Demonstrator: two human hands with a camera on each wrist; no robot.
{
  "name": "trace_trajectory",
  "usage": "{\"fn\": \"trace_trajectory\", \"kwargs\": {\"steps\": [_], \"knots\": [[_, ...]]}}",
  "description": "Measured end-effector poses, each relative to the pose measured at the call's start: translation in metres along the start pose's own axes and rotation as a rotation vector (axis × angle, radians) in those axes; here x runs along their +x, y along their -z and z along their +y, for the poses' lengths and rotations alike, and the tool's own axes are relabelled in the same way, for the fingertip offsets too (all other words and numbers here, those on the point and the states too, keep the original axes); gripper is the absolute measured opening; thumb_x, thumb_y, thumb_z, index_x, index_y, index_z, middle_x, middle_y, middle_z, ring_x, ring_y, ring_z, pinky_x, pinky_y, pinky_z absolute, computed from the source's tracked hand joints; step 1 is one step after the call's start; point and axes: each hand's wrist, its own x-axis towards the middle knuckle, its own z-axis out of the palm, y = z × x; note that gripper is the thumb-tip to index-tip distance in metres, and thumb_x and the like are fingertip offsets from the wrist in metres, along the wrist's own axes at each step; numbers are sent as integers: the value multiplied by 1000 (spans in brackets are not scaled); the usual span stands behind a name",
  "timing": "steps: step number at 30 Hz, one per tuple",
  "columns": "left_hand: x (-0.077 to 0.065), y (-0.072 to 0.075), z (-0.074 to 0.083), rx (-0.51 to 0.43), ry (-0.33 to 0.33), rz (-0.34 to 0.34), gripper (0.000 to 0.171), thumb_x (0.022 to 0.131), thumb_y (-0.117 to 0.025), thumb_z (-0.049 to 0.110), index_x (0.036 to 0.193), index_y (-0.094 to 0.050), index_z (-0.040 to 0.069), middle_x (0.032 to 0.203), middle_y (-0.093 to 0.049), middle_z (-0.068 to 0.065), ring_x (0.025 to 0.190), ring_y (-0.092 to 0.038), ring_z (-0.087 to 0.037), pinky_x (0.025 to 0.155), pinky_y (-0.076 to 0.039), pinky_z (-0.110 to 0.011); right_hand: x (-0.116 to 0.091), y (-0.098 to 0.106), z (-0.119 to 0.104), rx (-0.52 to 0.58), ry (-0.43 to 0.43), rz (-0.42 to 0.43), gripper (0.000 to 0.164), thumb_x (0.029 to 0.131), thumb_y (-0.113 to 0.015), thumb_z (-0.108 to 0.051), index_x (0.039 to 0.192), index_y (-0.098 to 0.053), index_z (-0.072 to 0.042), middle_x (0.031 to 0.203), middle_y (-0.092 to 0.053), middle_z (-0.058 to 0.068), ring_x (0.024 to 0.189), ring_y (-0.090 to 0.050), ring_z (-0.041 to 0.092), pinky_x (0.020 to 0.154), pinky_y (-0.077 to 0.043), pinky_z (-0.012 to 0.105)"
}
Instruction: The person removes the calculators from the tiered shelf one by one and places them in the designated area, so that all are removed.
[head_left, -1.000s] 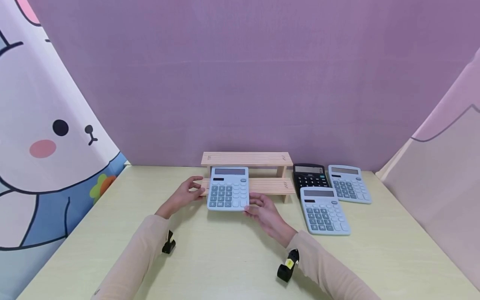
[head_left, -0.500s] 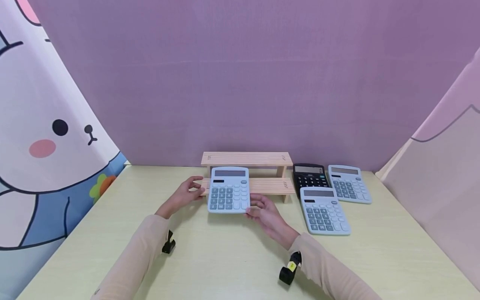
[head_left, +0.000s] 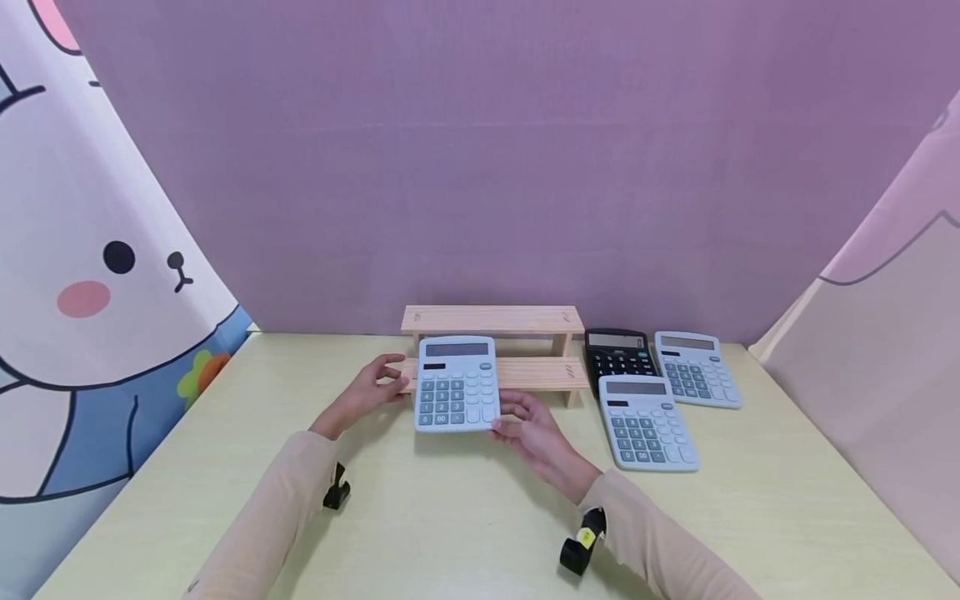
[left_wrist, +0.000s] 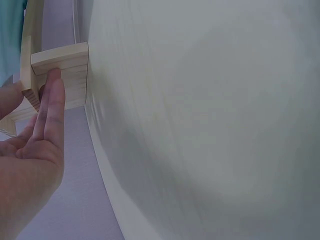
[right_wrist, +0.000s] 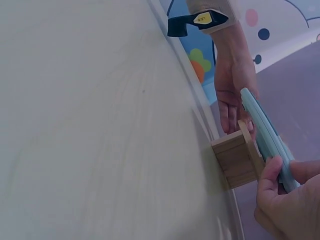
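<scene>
A light blue calculator point(head_left: 457, 385) leans at a tilt over the front of the lower board of a two-step wooden shelf point(head_left: 543, 372). My right hand point(head_left: 542, 440) pinches its lower right corner between thumb and fingers. In the right wrist view the calculator point(right_wrist: 268, 137) shows edge-on beside the wood. My left hand point(head_left: 363, 395) holds the left end of the lower board, and in the left wrist view the thumb point(left_wrist: 10, 98) lies on one face of the board with the fingers point(left_wrist: 54, 112) on the other side.
To the right of the shelf lie a black calculator point(head_left: 619, 353) and two more light blue calculators, one in front point(head_left: 651, 433) and one behind point(head_left: 697, 371). The front one overlaps the black one. A purple cloth point(head_left: 495, 167) hangs behind the pale table point(head_left: 450, 533).
The calculator's lower edge has come slightly down and toward me, and my right hand has shifted a little with it. My left hand and the shelf stay in place.
</scene>
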Motion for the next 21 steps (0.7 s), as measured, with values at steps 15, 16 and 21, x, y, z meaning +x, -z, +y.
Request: {"fn": "trace_trajectory", "kwargs": {"steps": [15, 16, 21], "knots": [[0, -2, 1, -21, 6, 3, 52, 92, -52, 5, 138, -28, -1, 117, -47, -28, 91, -62, -25, 84, -56, -34, -8, 5, -7, 18, -2, 17, 52, 78, -48, 18, 127, -38, 4, 101, -53, 9, 82, -58, 16, 79, -54, 27], [0, -2, 1, -21, 4, 1, 52, 92, -52, 5, 138, -28, -2, 117, -47, -28, 92, -62, -27, 84, -56, -34, -9, 6, -7, 20, -4, 19, 52, 78, -48, 18, 128, -38, 4, 101, -53, 9, 82, -58, 16, 79, -54, 27], [-1, -1, 1, -18, -4, -4, 52, 92, -50, 5, 138, -26, -3, 117, -46, -28, 96, -61, -36, 86, -55, -37, -11, 12, -8, 15, -12, 34, 53, 79, -48, 18, 128, -37, 3, 104, -52, 9, 82, -58, 15, 82, -53, 27]]}}
